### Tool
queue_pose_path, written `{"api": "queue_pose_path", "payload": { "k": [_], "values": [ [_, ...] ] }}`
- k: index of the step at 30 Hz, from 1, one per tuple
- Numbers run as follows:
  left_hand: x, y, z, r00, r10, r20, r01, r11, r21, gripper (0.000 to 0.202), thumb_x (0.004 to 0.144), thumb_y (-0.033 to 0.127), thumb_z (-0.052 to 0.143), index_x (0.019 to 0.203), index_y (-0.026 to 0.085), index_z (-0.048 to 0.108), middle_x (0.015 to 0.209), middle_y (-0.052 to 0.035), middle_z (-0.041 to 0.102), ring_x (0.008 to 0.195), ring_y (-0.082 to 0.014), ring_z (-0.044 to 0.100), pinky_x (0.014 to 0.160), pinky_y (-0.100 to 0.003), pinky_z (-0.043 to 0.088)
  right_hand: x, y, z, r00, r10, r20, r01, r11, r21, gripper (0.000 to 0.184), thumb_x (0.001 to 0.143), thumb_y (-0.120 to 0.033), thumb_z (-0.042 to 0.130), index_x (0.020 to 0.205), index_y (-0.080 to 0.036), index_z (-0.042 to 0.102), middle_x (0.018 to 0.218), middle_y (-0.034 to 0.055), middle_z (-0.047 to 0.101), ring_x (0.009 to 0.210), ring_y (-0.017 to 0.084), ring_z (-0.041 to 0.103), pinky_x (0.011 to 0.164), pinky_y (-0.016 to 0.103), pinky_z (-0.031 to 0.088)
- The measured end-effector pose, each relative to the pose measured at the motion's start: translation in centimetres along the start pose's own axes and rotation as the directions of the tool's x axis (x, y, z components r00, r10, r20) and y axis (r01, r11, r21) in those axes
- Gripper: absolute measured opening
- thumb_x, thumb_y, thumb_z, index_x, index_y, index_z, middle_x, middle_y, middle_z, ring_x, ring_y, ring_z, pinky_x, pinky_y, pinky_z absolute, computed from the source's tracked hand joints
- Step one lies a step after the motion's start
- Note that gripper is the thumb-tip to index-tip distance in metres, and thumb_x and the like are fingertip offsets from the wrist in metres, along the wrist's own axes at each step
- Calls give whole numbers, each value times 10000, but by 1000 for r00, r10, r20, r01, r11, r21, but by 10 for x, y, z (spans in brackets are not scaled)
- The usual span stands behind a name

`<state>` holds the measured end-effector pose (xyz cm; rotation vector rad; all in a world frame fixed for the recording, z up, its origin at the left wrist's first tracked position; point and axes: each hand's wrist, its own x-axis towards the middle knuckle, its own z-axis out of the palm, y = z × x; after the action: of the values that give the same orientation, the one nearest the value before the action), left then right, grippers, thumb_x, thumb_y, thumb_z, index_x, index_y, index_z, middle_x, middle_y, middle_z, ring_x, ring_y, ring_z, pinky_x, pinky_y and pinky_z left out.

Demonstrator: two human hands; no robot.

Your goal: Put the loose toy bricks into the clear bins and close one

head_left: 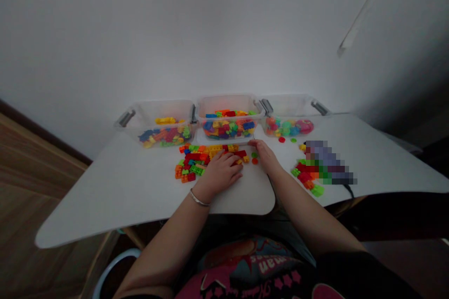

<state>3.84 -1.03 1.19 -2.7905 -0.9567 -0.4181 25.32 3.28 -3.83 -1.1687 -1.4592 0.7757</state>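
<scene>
My left hand (222,171) lies over the loose blocks (195,157), fingers slightly spread; whether it grips any, I cannot tell. My right hand (265,155) is extended, fingers together, just beside a green disc (254,154). The blocks lie on the white table (133,196), in front of the middle bin (228,102).

Loose bricks (192,156) lie before the middle bin (228,102).

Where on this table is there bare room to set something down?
The white tabletop is bare between its left edge and the large multicoloured plastic block pile, and again right of the purplish pixelated patch. The middle is crowded: left hand over the pile, right hand beside it, three clear plastic bins behind.
</scene>
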Motion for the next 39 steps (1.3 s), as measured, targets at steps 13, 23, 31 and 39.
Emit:
{"api": "queue_pose_path", "payload": {
  "k": [13, 23, 31, 39],
  "values": [
    [3, -4, -8, 998, -47, -51, 45, 998, -41, 211, 918, 308, 523, 946, 213, 709, 1233, -50, 639, 1111, -228, 568, 1018, -439, 406, -2, -7, 9, 996, 35, 83, -46, 990, 131, 554, 850, -703, 403, 1054, -234, 616, 1091, 90, 687, 1066, 234, 618, 974, 433, 463],
    [20, 17, 16, 992, -92, 82, 88, 995, 48, 415, 974, 290, 417, 1370, 182, 483, 1418, -87, 528, 1326, -249, 445, 1128, -495, 287, 1, 3, 8, 997, 74, 32, -78, 984, 158, 562, 845, -708, 388, 1013, -227, 626, 1013, 81, 691, 975, 209, 634, 925, 408, 490],
    [13, 10, 7, 992, -129, -2, 129, 990, 58, 351, 953, 256, 448, 1275, 183, 568, 1324, -89, 602, 1241, -254, 513, 1087, -490, 347, 0, -2, 9, 994, 97, 48, -105, 972, 209, 504, 818, -689, 467, 973, -240, 635, 995, 71, 689, 982, 210, 626, 945, 417, 475],
    [30, 21, 1, 982, -187, 11, 187, 982, -20, 386, 947, 320, 468, 1305, 193, 541, 1372, -79, 568, 1274, -264, 481, 1105, -503, 320, 3, 6, 9, 993, 121, 10, -118, 943, 311, 529, 833, -708, 411, 1019, -259, 619, 1023, 72, 669, 976, 207, 612, 912, 398, 486]
  ]
}}
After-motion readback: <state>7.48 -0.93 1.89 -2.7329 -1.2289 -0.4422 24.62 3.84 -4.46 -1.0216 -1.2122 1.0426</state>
